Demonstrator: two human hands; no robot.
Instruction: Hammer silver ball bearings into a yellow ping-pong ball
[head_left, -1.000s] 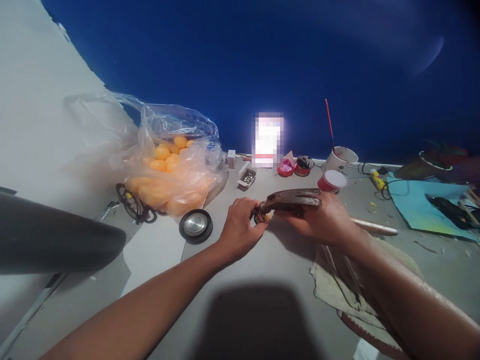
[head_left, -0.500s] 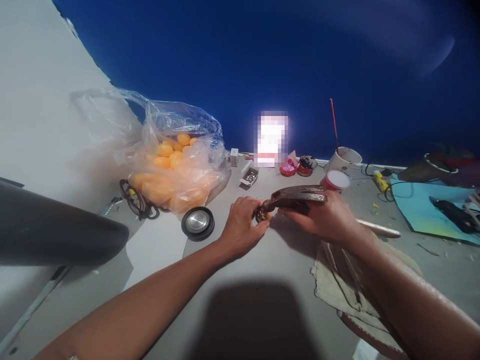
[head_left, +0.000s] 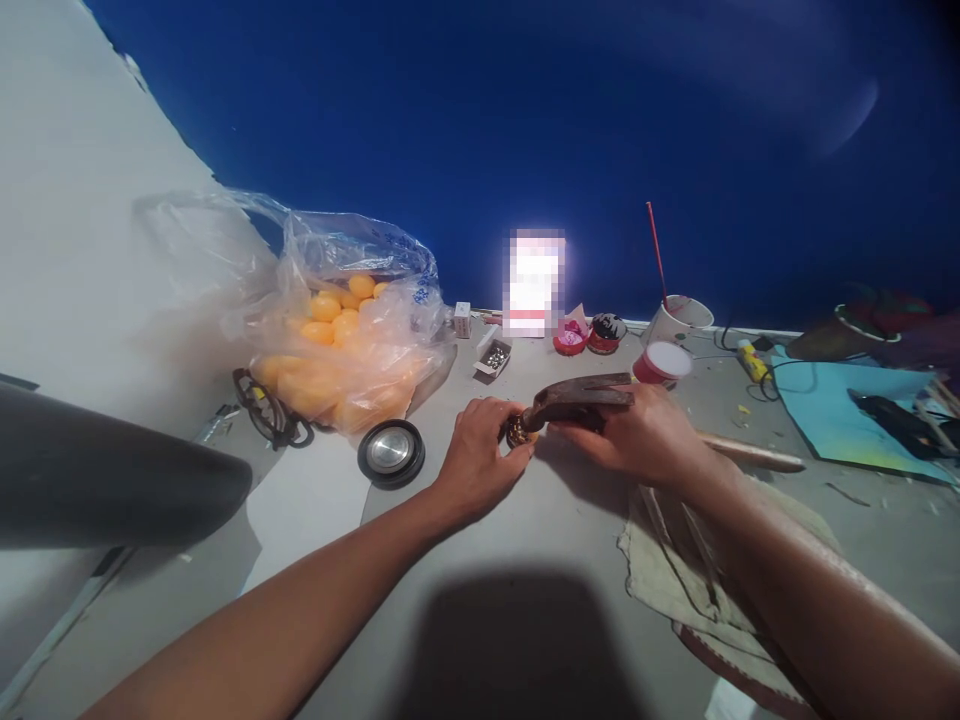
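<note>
My left hand (head_left: pixel 484 455) pinches a small round piece covered in shiny metal studs (head_left: pixel 519 432) between thumb and fingers, low over the table. A bit of yellow-orange shows at its edge; the rest is hidden by my fingers. My right hand (head_left: pixel 649 430) is wrapped round a worn claw hammer (head_left: pixel 581 395) close under its head. The hammer's striking face is at the top of the studded piece; I cannot tell whether they touch. Its handle sticks out to the right beyond my wrist. An open small box of metal tacks (head_left: pixel 493 358) lies beyond my left hand.
A plastic bag of orange balls (head_left: pixel 345 340) and a black-rimmed metal disc (head_left: pixel 391 453) are at left. Behind stand a lit, blurred screen (head_left: pixel 532 285), red containers (head_left: pixel 571 338) and a cup (head_left: pixel 679 318). A cloth (head_left: pixel 652 560) lies under my right forearm; a dark cylinder (head_left: pixel 120 465) juts in.
The whole view has shifted slightly. Both hands keep their holds, and the hammer head has barely moved relative to the studded piece.
</note>
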